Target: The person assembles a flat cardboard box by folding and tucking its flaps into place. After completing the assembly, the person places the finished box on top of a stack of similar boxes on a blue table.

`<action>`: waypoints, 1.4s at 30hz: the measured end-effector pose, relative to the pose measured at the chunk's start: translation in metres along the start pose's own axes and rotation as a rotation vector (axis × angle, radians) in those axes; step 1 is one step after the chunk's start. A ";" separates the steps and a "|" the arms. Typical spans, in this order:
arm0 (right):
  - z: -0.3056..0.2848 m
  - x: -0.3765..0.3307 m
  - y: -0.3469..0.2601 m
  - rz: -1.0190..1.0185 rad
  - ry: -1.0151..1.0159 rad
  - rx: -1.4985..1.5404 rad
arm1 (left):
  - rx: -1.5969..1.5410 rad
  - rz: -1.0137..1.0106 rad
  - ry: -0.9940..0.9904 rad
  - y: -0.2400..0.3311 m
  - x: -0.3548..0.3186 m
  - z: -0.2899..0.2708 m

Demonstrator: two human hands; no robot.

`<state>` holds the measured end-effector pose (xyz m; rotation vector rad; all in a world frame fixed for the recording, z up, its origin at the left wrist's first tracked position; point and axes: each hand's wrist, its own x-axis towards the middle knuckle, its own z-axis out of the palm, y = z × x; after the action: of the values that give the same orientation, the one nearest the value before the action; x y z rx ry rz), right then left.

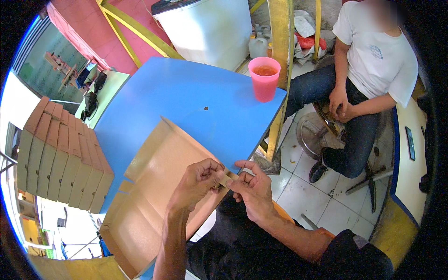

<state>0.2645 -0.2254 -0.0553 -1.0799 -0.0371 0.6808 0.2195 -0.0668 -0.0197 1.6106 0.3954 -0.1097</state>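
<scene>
On the near edge of the blue worktop (186,93) lies an unfolded brown cardboard box blank (158,186), its far corner raised and its lower part hanging past the worktop edge toward the person's lap. Both hands meet at the right-hand edge of this blank. The left hand (198,182) is curled, its fingers (215,170) closed tightly on a small cardboard flap (228,179) that projects from the blank. The right hand (254,189) faces it, palm partly upward, with its thumb and forefinger pinched on the same flap from the other side; the remaining fingers are loosely bent and hold nothing else. The two hands touch or nearly touch at the flap (the exact contact line is hidden by the knuckles). To the left, a row of folded brown boxes (60,158) stands on edge on the worktop, just beside the blank. A pink plastic cup (264,78) with reddish liquid stands at the far right corner of the worktop, well apart from the hands. Beyond that corner a second person in a white shirt (378,56) and dark jeans sits on a stool, hands resting together in the lap. A white appliance (210,28) stands behind the worktop.
</scene>
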 end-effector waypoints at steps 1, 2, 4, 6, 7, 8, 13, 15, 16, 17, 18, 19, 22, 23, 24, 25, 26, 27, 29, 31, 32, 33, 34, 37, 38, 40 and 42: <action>0.001 0.001 -0.001 0.015 -0.002 -0.024 | 0.014 -0.002 -0.017 -0.001 0.000 -0.001; 0.002 0.003 -0.003 0.003 -0.027 -0.044 | 0.025 -0.002 -0.048 -0.003 -0.001 -0.001; 0.002 0.009 -0.009 0.031 -0.059 -0.133 | 0.018 -0.019 -0.006 -0.006 -0.002 -0.005; -0.002 0.015 -0.015 0.046 -0.178 -0.140 | -0.016 -0.017 0.014 -0.007 -0.004 -0.007; -0.005 0.017 -0.018 0.065 -0.230 -0.155 | -0.050 -0.011 0.017 -0.007 -0.004 -0.007; -0.007 0.018 -0.019 0.082 -0.262 -0.187 | -0.070 -0.033 0.039 -0.007 -0.004 -0.007; -0.018 0.022 -0.017 -0.099 -0.240 -0.457 | 0.295 -0.080 0.074 -0.002 -0.004 0.006; -0.019 0.027 -0.020 -0.257 -0.173 -0.597 | 0.477 -0.011 0.183 0.003 -0.015 0.008; -0.019 0.030 -0.024 -0.338 -0.164 -0.604 | 0.532 0.066 0.262 0.004 -0.023 0.009; -0.019 0.034 -0.029 -0.395 -0.134 -0.635 | 0.591 0.148 0.346 0.006 -0.033 0.010; -0.017 0.038 -0.035 -0.421 -0.157 -0.657 | 0.716 0.167 0.395 0.006 -0.045 0.012; -0.015 0.042 -0.042 -0.446 -0.175 -0.679 | 0.759 0.182 0.355 0.006 -0.059 0.017; -0.001 0.056 -0.056 -0.668 -0.254 -0.964 | 1.060 0.227 0.260 -0.004 -0.092 0.054; 0.004 0.061 -0.058 -0.768 -0.279 -1.091 | 1.091 0.152 0.149 -0.009 -0.098 0.069; 0.007 0.068 -0.062 -0.840 -0.402 -1.204 | 1.015 0.320 0.163 -0.014 -0.106 0.082; 0.012 0.073 -0.062 -0.873 -0.451 -1.324 | 1.009 0.367 0.118 -0.019 -0.112 0.094; 0.014 0.076 -0.060 -0.909 -0.493 -1.431 | 1.016 0.368 0.089 -0.023 -0.115 0.105; 0.016 0.078 -0.059 -0.923 -0.539 -1.566 | 1.009 0.367 0.048 -0.027 -0.120 0.115; 0.020 0.084 -0.060 -0.846 -0.550 -1.583 | 1.011 0.397 0.059 -0.032 -0.122 0.124; 0.033 0.091 -0.062 -0.879 -0.514 -1.580 | 1.057 0.405 0.055 -0.033 -0.119 0.124; 0.039 0.093 -0.066 -0.907 -0.596 -1.600 | 1.082 0.385 0.035 -0.033 -0.118 0.123; 0.045 0.093 -0.069 -0.929 -0.675 -1.616 | 1.104 0.372 0.028 -0.031 -0.117 0.121; 0.049 0.092 -0.073 -0.875 -0.722 -1.697 | 1.132 0.351 0.030 -0.029 -0.117 0.119; 0.041 0.078 -0.081 -1.314 -0.562 -1.236 | 1.261 0.330 0.097 -0.019 -0.125 0.109; 0.032 0.074 -0.086 -1.317 -0.497 -1.128 | 1.344 0.318 0.138 -0.015 -0.132 0.102; 0.012 0.064 -0.087 -1.247 -0.242 -0.967 | 1.442 0.284 0.179 -0.001 -0.149 0.088; 0.000 0.061 -0.085 -1.168 -0.074 -0.814 | 1.456 0.213 0.187 0.017 -0.162 0.064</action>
<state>0.3544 -0.2175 -0.0034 -1.5393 -0.9998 -0.4175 0.0843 -0.1601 0.0404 3.1047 0.2659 -0.0821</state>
